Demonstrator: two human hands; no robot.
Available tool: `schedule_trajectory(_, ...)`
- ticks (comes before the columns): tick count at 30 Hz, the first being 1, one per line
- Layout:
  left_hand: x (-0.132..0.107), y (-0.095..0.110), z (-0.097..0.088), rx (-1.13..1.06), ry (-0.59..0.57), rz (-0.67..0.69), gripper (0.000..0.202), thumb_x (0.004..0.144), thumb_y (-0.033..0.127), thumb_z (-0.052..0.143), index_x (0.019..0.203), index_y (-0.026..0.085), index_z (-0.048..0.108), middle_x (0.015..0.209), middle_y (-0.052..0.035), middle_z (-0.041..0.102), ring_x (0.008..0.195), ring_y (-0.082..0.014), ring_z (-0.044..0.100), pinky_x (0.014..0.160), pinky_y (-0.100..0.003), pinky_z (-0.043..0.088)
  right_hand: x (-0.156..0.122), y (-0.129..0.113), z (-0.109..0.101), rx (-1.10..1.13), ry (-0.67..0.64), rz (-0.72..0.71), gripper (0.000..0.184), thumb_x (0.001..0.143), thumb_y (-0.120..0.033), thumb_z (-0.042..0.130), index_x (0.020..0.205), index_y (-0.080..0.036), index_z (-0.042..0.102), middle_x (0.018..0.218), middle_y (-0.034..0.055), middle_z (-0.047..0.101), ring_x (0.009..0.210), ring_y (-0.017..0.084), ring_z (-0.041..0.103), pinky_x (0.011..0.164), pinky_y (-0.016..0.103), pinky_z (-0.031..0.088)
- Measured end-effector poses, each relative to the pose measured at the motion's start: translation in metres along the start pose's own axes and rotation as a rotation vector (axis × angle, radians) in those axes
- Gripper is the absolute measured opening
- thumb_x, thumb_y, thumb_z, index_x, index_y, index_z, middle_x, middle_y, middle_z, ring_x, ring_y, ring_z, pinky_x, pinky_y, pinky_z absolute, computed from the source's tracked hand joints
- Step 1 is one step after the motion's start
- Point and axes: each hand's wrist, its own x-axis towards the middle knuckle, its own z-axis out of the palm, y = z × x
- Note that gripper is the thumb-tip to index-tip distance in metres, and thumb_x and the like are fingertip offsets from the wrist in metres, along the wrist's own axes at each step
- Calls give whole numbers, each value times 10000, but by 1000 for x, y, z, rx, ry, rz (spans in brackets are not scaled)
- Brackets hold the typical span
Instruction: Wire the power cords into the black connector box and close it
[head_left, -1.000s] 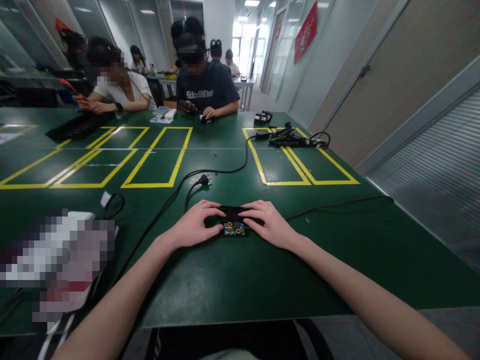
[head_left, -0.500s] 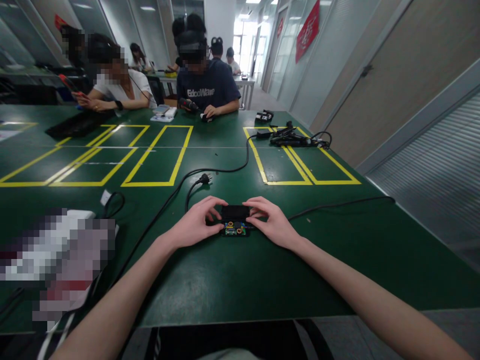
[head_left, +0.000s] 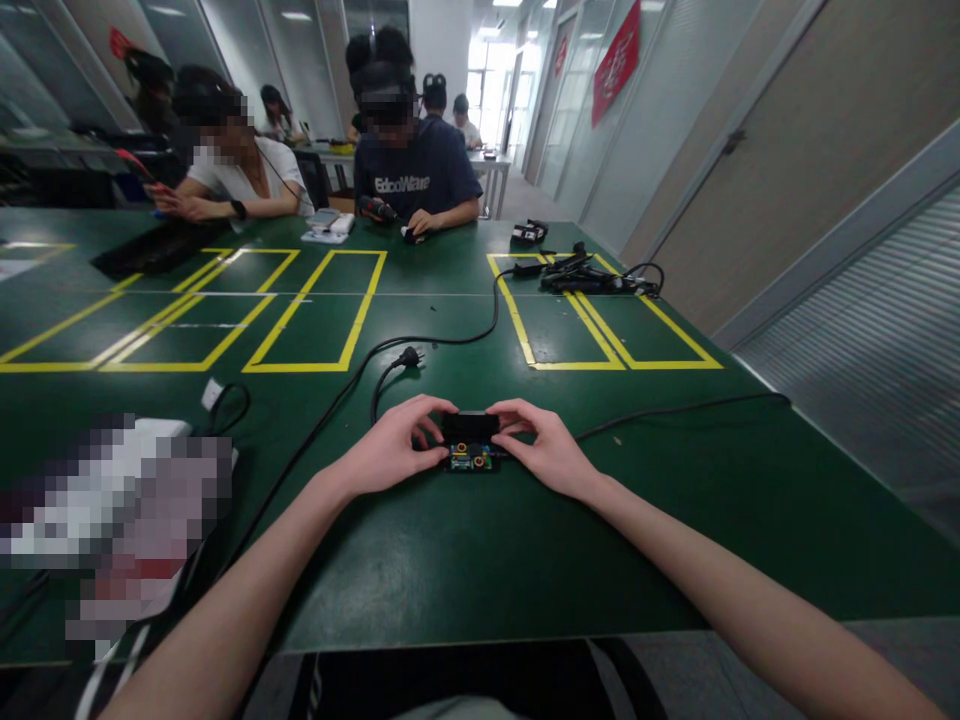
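Observation:
A small black box, which looks like a power adapter, lies opened on the table in front of me. Its black cover [head_left: 471, 428] stands tilted behind the circuit board [head_left: 469, 457], which carries ring-shaped coils and sits in the lower shell. My left hand [head_left: 397, 440] is closed on the cover's left end, thumb low beside the board. From the other side, my right hand [head_left: 544, 445] pinches the cover's right end between thumb and fingers. A black cord [head_left: 675, 408] runs off to the right from behind my right hand.
A plug [head_left: 409, 358] and a long black cable [head_left: 360, 370] lie left of centre. Bundled black cords [head_left: 577, 275] rest at the far right, over yellow tape rectangles. Blurred packages [head_left: 135, 520] are at the near left. Two people sit across the green table [head_left: 450, 590].
The cover has tipped slightly, so a lighter strip now shows along its upper edge. Both hands stay almost in place.

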Motion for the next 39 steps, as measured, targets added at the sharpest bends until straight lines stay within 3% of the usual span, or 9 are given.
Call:
schedule_trajectory(28,0,-2,0,20,-11,-18,473,814,219,700,1280,196,621,1129,-83,727,927,-214,712,814,-361,592,0,-2,2,-100,5,-51,249,865,-155,657,1103,-221,684,1089,62,736,956,207,730,834,377,657)
schedule_trajectory(39,0,-1,-1,29,-11,-23,457,806,218,710,1256,206,632,1135,-77,729,919,-213,704,818,-360,588,-2,-5,-1,-99,-16,-76,285,923,-274,650,1205,-232,663,1130,78,733,1029,227,717,866,389,639)
